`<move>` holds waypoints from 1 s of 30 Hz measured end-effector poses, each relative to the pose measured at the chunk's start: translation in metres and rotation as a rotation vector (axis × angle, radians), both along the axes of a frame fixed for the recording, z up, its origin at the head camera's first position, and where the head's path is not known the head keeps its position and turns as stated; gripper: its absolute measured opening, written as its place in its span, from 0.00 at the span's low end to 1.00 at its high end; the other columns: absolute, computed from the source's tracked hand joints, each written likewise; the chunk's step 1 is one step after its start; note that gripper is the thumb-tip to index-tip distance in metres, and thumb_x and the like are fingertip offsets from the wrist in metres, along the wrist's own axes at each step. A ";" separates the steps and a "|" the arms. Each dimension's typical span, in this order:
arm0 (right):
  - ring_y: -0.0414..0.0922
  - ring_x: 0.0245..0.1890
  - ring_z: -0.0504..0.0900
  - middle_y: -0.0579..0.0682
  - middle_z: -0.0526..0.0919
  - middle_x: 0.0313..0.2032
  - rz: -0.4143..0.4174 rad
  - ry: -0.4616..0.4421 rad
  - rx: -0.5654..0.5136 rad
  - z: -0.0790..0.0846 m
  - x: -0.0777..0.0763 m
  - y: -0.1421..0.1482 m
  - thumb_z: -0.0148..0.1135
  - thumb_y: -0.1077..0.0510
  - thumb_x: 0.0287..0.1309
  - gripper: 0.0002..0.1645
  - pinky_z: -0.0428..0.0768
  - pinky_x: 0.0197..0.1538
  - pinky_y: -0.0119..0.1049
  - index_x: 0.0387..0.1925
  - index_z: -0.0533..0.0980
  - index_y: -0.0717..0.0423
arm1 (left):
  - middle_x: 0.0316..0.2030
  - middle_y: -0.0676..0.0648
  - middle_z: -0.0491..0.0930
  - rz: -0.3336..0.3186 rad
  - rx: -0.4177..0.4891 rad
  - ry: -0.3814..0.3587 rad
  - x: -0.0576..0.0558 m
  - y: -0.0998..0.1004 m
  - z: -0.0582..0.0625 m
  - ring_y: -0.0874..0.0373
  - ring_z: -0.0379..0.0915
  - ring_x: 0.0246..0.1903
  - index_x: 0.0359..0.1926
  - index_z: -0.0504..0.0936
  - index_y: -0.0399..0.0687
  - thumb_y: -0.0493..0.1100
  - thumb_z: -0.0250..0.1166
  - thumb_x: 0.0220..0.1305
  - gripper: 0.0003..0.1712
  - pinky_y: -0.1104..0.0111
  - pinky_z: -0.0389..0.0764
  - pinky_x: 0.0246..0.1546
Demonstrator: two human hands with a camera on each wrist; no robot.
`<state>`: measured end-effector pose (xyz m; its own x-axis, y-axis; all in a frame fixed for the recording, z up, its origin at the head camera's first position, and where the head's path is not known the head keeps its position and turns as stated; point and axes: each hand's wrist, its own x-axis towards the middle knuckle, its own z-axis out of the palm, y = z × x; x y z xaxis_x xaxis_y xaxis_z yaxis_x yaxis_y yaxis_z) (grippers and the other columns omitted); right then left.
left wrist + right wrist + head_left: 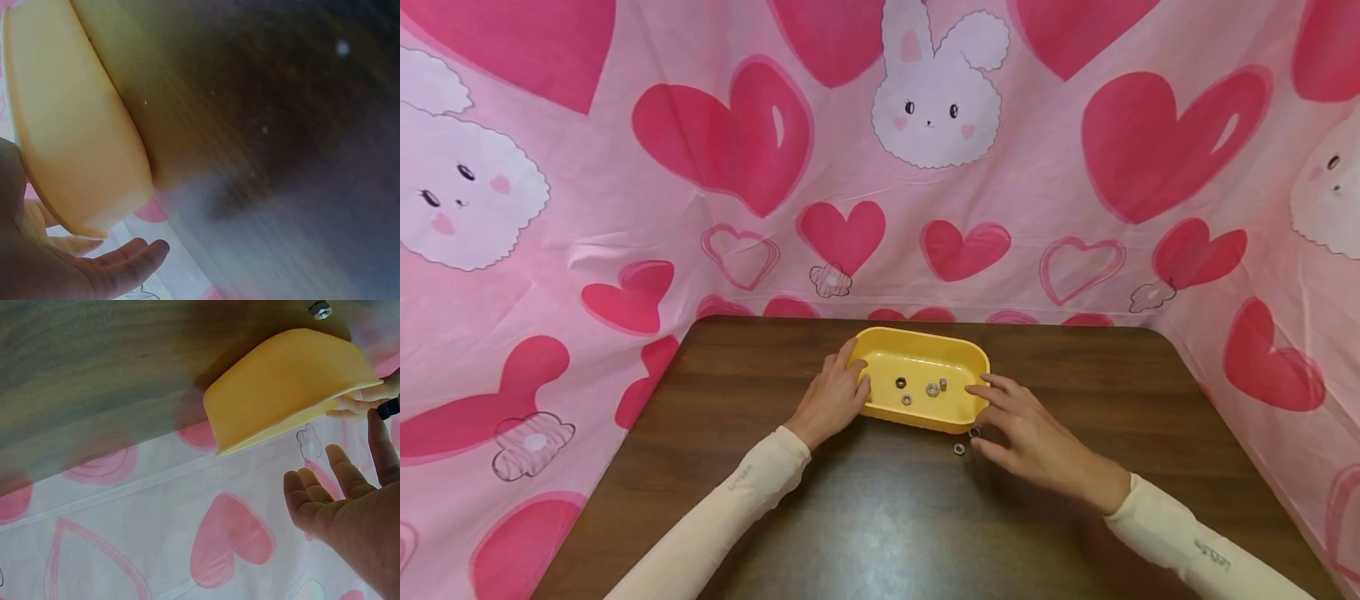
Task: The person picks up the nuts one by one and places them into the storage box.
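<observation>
A yellow plastic tray [917, 423] stands on the brown table, holding a black nut [901, 382] and several silver nuts [932, 389]. At its left end my left hand [833, 396] grips the rim, some fingers reaching over the inside. My right hand [1037, 437] is by the tray's right end and pinches another black nut [389, 408] at the index fingertip; the thumb is out of the right wrist view. The other right fingers are spread over the tray's near right corner in the head view. One silver nut [958, 449] lies on the table just in front of the tray.
The wooden table [850, 517] stretches around the tray. Pink cloth [865, 183] with hearts and rabbits hangs behind it and along both sides, close to the table's edges.
</observation>
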<state>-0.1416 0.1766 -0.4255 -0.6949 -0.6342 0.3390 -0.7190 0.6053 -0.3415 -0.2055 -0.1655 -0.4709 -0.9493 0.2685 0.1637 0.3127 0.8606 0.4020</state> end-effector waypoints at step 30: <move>0.63 0.79 0.68 0.57 0.82 0.70 0.011 -0.072 0.068 0.008 -0.022 -0.022 0.85 0.55 0.58 0.10 0.66 0.76 0.70 0.38 0.88 0.47 | 0.85 0.42 0.55 0.001 -0.001 -0.016 0.000 -0.001 0.001 0.39 0.68 0.71 0.68 0.83 0.37 0.48 0.60 0.82 0.24 0.46 0.80 0.68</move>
<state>-0.1634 0.1543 -0.4175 -0.7085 -0.6620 0.2445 -0.7011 0.6209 -0.3505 -0.2053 -0.1666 -0.4698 -0.9520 0.2680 0.1478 0.3055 0.8612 0.4061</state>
